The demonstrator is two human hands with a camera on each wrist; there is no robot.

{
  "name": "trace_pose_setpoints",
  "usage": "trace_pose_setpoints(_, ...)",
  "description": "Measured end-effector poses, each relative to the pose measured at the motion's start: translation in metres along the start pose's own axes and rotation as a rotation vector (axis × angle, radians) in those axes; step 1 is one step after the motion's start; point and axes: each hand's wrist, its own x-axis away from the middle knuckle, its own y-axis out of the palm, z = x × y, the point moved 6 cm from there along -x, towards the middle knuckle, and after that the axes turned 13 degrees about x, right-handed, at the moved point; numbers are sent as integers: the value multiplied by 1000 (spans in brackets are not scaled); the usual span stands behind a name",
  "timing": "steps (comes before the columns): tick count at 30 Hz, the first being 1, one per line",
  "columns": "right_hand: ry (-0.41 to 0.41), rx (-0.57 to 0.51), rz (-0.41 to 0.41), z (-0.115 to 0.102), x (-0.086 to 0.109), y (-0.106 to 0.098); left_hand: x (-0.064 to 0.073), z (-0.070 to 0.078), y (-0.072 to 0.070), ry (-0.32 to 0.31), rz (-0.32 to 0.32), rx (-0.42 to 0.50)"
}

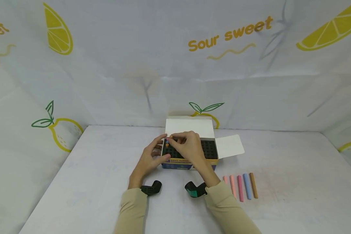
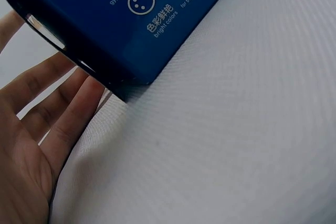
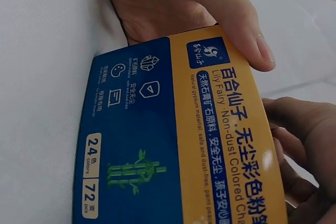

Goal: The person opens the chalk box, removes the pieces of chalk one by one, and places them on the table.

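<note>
A blue and yellow chalk box (image 1: 190, 164) stands on the table with its white lid up and a black perforated insert inside. My left hand (image 1: 148, 159) holds the box's left end, thumb on the front rim, fingers along the side. Over the left rear part of the insert, my right hand (image 1: 190, 146) pinches an orange chalk stick (image 1: 171, 136) between thumb and fingers. Just beside it, a few coloured chalk tips, one of them orange (image 1: 167, 145), stick up from the holes. The right wrist view shows the box's printed front (image 3: 136, 129); the right fingers are partly hidden behind it.
Right of the box, a white side flap (image 1: 230, 146) is folded outward. Several chalk sticks lie in a row at the front right, among them a blue stick (image 1: 247, 186) and a brown stick (image 1: 253, 185). Behind the table (image 1: 289, 162) hangs a lemon-print cloth (image 1: 128, 65).
</note>
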Motion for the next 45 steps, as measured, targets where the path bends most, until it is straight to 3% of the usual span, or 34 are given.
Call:
trace_pose_setpoints(7,-26,-18,4,0,-1,1,0,-1,1,-1,0,-5)
trace_pose_setpoints(18,-46,-116,175,-4,2,-23,-1,-2,2,-14,4,3)
trace_pose_setpoints(24,17,-186,154,-1,11,-33,-1,-1,1,0,2,8)
trace_pose_setpoints(30,34,-190,139,-1,21,-41,-1,-2,0,-3,3,-2)
trace_pose_setpoints(45,-1,-207,99,12,46,-58,-1,-2,0,-2,3,-3)
